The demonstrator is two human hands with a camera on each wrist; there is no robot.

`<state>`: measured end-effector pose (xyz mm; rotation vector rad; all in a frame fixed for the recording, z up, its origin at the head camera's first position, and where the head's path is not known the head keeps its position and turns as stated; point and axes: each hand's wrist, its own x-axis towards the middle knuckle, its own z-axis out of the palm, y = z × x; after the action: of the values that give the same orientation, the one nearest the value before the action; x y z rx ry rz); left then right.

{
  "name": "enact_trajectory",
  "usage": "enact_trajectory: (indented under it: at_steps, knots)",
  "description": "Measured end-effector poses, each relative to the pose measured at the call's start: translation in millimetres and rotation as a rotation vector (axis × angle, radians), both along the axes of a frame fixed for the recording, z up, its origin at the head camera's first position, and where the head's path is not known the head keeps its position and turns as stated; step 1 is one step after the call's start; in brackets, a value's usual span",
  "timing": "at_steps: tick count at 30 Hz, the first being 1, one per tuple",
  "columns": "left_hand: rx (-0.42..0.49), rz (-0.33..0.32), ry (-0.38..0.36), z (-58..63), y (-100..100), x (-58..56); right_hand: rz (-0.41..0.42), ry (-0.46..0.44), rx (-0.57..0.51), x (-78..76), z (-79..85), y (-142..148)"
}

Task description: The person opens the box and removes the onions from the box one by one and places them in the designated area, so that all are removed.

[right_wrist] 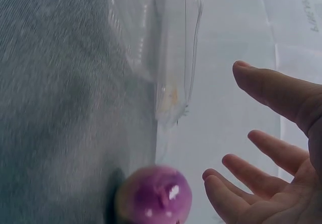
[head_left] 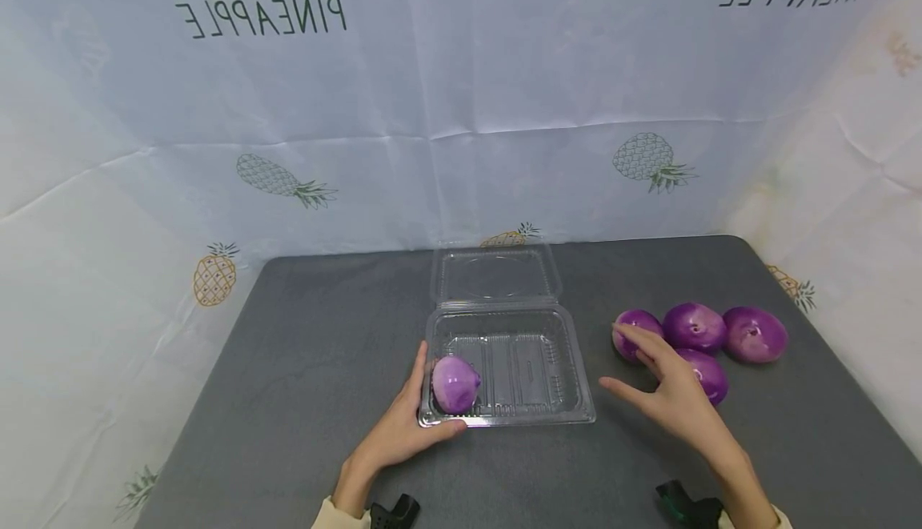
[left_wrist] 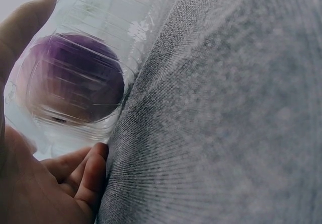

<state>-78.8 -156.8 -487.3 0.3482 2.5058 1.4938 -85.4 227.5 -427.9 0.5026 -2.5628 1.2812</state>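
Observation:
In the head view, a clear plastic clamshell container lies on the table with its lid folded back. One purple onion sits in its front left corner. My left hand holds that corner, thumb at the front rim and fingers along the left side. The left wrist view shows the onion through the plastic wall, beside my bent fingers. My right hand hovers with spread fingers, holding nothing, at a group of several purple onions. In the right wrist view one onion stands apart from the fingertips.
The grey table ends at a white cloth printed with pineapples, hanging behind and at both sides. An onion lies at the far right of the group, near the table's right edge.

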Motion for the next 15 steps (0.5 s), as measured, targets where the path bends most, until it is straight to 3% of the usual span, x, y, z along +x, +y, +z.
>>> enact_trajectory:
  at_steps: [15]
  knots:
    - [-0.017,-0.004,0.021,-2.9,-0.3,0.2,0.074,0.020,0.061,-5.6,-4.4,-39.3]
